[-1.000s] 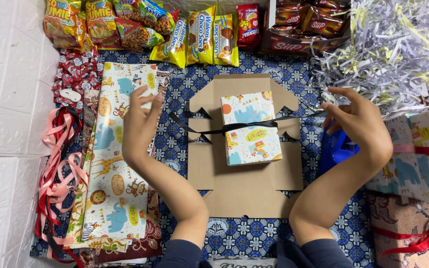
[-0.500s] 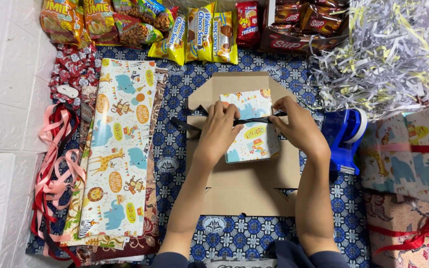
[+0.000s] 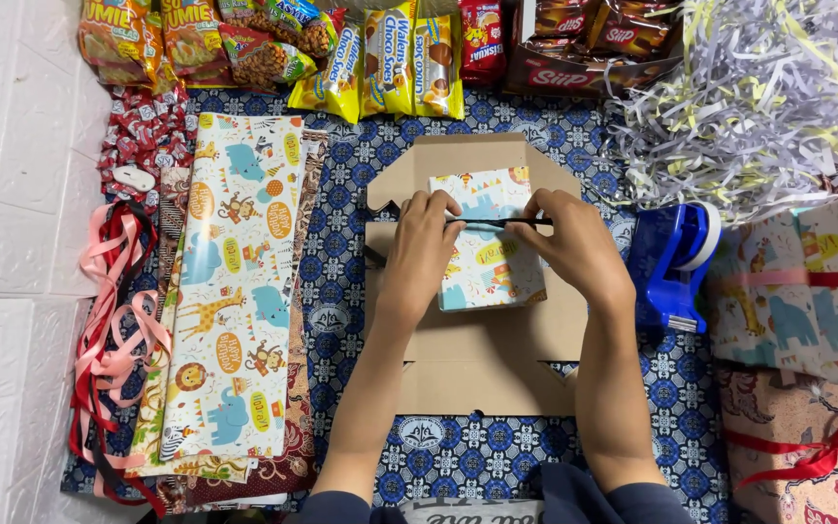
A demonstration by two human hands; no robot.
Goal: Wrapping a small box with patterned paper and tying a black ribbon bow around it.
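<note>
A small box wrapped in animal-print paper (image 3: 489, 260) lies on a flattened brown cardboard piece (image 3: 482, 354). A thin black ribbon (image 3: 497, 222) runs across the top of the wrapped box. My left hand (image 3: 421, 254) rests on the box's left side, its fingers pinching the ribbon. At the box's right side, my right hand (image 3: 574, 247) pinches the other end of the ribbon. Both hands sit close together over the box.
Sheets of animal-print wrapping paper (image 3: 235, 291) lie at the left, with red and pink ribbons (image 3: 113, 320) beside them. Snack packets (image 3: 341, 44) line the far edge. Shredded paper (image 3: 758, 97) is at far right, a blue tape dispenser (image 3: 671, 257) beside wrapped gifts (image 3: 807, 291).
My hands came in from wide apart, pulling the ribbon ends, to meet over the wrapped box. Since half a second ago they have shifted only slightly.
</note>
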